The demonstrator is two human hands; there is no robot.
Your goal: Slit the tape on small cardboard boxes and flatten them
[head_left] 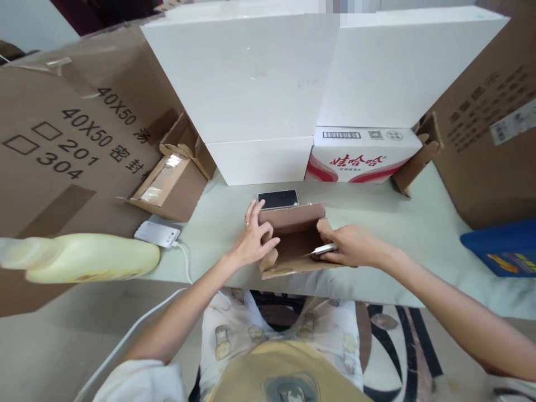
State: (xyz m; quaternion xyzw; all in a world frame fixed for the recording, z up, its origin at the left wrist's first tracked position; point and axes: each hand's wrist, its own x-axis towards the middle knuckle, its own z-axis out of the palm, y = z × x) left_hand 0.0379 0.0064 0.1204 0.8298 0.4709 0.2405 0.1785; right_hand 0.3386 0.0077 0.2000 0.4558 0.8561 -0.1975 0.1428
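Note:
A small brown cardboard box [293,219] lies with its open side towards me near the table's front edge. My left hand [256,239] grips its left side, thumb over the opening and other fingers along the outer edge. My right hand [349,244] is at the right side, shut on a white utility knife [324,249]. The knife's thin tip points left, into the opening. The right fingers also overlap the box's right flap; whether they press on it I cannot tell. Just behind the box lies a dark-screened phone [278,199].
White cartons [259,84] stand stacked at the back. Opened brown boxes [173,187] sit on the left, near a white power bank [157,233] with a cable and a yellow bottle [92,258] on its side. A blue container [502,254] is at the right.

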